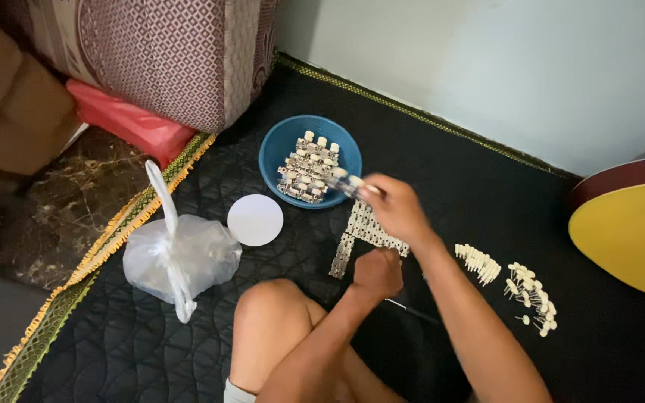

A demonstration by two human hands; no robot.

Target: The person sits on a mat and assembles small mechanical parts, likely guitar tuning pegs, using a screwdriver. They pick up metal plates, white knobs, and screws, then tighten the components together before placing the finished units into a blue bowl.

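Right hand [397, 209], fingers pinched on a blurred tuner part [349, 181] over blue bowl [274, 153]; left hand [377, 274] fisted, contents hidden. Best released low.

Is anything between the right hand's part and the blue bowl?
Nothing visible. The right hand holds a blurred small part at the blue bowl rim, beside the metal parts piled inside. The left hand stays lower on the mat.
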